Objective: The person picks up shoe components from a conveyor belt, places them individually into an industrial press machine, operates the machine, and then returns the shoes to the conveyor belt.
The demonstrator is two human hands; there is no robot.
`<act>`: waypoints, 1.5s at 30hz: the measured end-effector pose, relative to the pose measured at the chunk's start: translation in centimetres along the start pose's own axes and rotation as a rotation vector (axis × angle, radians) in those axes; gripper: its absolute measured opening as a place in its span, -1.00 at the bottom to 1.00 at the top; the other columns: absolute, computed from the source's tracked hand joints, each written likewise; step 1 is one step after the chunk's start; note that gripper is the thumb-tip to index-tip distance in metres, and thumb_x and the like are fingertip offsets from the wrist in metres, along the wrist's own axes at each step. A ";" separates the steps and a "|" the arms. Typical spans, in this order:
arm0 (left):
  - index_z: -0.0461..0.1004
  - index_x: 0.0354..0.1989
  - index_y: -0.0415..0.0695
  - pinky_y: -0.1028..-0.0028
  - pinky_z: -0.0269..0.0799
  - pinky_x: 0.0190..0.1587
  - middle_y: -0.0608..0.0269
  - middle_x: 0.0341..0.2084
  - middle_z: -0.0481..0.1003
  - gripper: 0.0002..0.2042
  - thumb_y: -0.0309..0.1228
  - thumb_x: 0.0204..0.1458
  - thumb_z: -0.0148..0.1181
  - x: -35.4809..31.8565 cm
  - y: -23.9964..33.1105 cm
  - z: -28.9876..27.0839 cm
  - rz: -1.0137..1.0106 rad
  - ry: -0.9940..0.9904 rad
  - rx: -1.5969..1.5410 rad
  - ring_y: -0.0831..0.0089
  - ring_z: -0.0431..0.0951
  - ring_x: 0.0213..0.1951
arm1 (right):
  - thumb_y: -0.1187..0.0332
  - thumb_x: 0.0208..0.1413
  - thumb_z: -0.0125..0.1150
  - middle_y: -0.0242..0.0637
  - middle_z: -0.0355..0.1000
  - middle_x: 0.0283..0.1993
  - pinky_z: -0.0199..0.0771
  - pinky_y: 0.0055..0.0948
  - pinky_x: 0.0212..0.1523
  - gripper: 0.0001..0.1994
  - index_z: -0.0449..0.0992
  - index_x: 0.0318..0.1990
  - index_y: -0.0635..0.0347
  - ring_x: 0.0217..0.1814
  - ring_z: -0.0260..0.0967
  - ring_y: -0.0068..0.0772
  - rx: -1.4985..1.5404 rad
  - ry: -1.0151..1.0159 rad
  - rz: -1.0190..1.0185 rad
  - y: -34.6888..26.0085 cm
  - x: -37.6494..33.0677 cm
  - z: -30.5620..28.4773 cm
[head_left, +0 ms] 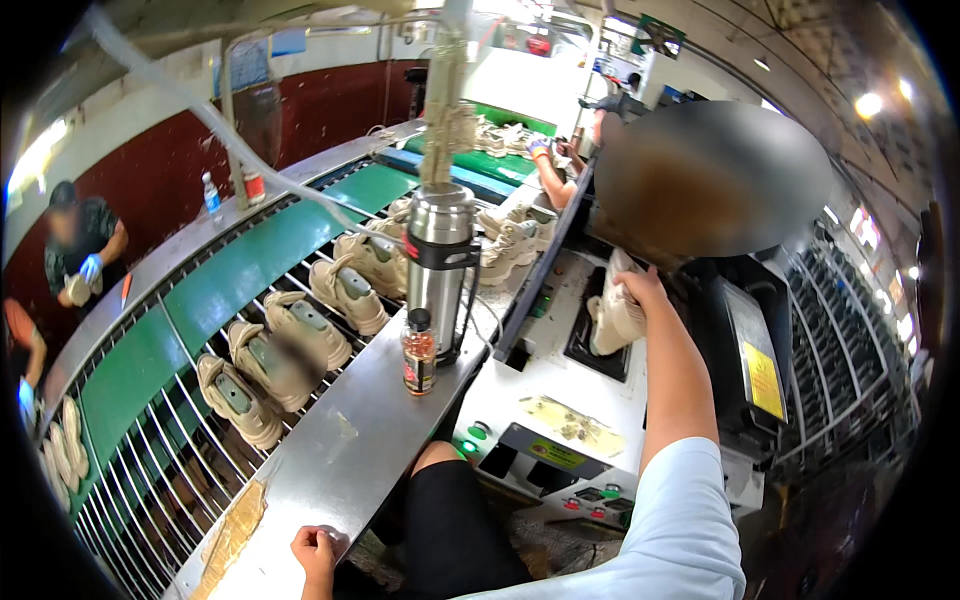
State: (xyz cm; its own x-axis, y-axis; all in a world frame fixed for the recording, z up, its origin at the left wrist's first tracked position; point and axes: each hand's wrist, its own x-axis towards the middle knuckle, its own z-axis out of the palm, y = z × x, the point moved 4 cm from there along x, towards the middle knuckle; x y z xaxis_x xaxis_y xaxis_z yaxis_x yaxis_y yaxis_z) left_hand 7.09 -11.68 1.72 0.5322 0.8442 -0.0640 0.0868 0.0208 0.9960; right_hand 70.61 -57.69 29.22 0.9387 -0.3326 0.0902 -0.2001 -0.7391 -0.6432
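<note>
My right hand (pixel 641 287) grips a beige sneaker (pixel 617 312) by its upper part. The shoe stands steeply tilted over a black recess (pixel 583 350) in the white top of a machine (pixel 490 400). My left hand (pixel 315 549) lies at the near edge of the metal ledge (pixel 320 455) with its fingers curled in; I see nothing in it. Left of the ledge, several beige sneakers (pixel 240 398) sit in a row on the conveyor rods (pixel 180 440). More beige sneakers (pixel 508 250) are bunched near the machine's far left side.
A steel flask (pixel 436 270) and a small jar with a black cap (pixel 419 352) stand on the ledge. Green belts (pixel 235 265) run along the conveyor. Beyond it, a person (pixel 80 245) handles a shoe. A co-worker's arm (pixel 552 180) reaches in ahead. A black-framed panel (pixel 750 345) stands at right.
</note>
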 end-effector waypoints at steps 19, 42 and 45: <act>0.55 -0.33 -0.19 0.25 0.45 -0.27 0.03 -0.46 0.56 -0.77 -0.27 0.04 0.12 0.2 -1.5 4.0 -0.015 -0.231 0.872 0.15 0.56 -0.39 | -0.09 -0.22 0.30 -0.07 0.39 0.16 0.39 -0.16 0.12 -0.19 0.23 0.28 -0.11 0.17 0.36 -0.03 -0.338 0.049 0.162 -2.8 -2.8 3.0; 0.48 -0.22 -0.14 0.26 0.40 -0.19 0.15 -0.34 0.46 -0.81 -0.36 0.03 0.08 4.1 -5.8 5.2 0.686 0.169 1.534 0.25 0.48 -0.23 | 0.11 -0.30 0.32 -0.25 0.22 0.24 0.26 0.16 0.13 -0.27 0.37 0.20 -0.15 0.35 0.05 -0.16 -0.354 -0.163 -0.512 0.3 -8.0 4.1; 0.49 -0.26 -0.13 0.25 0.39 -0.20 0.16 -0.36 0.45 -0.83 -0.37 0.00 0.10 4.1 -5.7 5.5 0.707 0.147 1.533 0.25 0.47 -0.24 | 0.11 -0.30 0.31 -0.22 0.24 0.23 0.25 0.15 0.12 -0.29 0.40 0.18 -0.13 0.35 0.07 -0.17 -0.276 -0.110 -0.541 1.3 -8.0 3.5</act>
State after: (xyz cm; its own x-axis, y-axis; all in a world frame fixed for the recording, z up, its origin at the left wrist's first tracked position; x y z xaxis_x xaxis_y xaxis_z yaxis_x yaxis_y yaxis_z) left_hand 13.45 -11.26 -4.60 0.7517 0.5016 0.4282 0.6069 -0.7802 -0.1515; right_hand 63.80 -53.92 25.02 0.9480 0.1832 0.2602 0.2610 -0.9153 -0.3068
